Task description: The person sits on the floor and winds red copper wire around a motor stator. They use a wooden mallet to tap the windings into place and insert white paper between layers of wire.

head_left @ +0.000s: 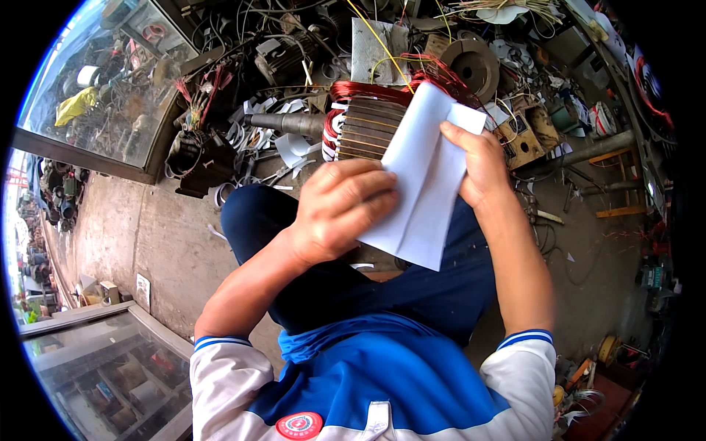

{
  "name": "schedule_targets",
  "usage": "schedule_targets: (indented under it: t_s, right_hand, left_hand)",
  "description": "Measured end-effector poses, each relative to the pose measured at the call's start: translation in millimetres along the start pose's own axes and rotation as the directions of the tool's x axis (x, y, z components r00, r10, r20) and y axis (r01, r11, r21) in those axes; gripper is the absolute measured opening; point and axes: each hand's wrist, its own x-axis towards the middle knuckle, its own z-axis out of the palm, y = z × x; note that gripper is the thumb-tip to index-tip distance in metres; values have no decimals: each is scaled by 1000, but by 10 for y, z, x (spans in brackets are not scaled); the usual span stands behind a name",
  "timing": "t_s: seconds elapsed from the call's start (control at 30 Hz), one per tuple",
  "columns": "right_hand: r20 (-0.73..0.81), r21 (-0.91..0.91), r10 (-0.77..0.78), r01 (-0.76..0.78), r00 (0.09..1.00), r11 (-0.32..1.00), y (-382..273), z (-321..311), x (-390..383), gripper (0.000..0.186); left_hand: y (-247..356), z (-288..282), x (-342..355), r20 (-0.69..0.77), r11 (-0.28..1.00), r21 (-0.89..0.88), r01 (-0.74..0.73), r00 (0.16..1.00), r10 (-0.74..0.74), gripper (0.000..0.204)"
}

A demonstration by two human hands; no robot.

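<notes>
A folded white sheet [423, 198], like stiff insulating paper, is between my hands above my lap. My right hand [482, 162] grips its right edge, the thumb lying on top. At the sheet's left edge, my left hand [347, 202] has its fingers curled against the paper. Just beyond lies a motor rotor [371, 123] with a slotted core, partly hidden by the sheet. Red copper windings [360, 90] run along its far side and left end. Its metal shaft [287, 122] points left.
White paper scraps [294, 149] and a pair of scissors [276, 175] lie left of the rotor. A motor housing with wires [197, 154] stands further left. Round metal part [471, 67] and assorted scrap crowd the far side. Glass-topped cases [154, 176] [140, 312] stand at left.
</notes>
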Motion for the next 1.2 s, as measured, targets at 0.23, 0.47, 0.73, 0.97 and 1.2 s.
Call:
schedule_targets:
  t_s: [0.23,0.47,0.73,0.97,1.2]
  right_hand:
    - [299,87,-77,54,951,995,-144,-306,-116,68]
    - [435,6,-139,151,890,988,-281,-110,-135,41]
    - [510,221,-343,265,789,939,-1,502,-497,73]
    - [54,131,-418,408,907,903,-48,594,-523,42]
    - [429,-189,-412,525,804,830,-658,405,7,30]
  left_hand:
    - [-217,-248,114,113,25,-951,307,422,-899,30]
    - [-397,-177,401,145,-7,-959,283,469,-871,33]
    - [-390,-33,693,-266,941,336,-45,954,141,26]
    - [-64,563,565,-253,970,225,94,967,-35,42]
    - [-438,156,824,210,246,-812,528,659,-722,47]
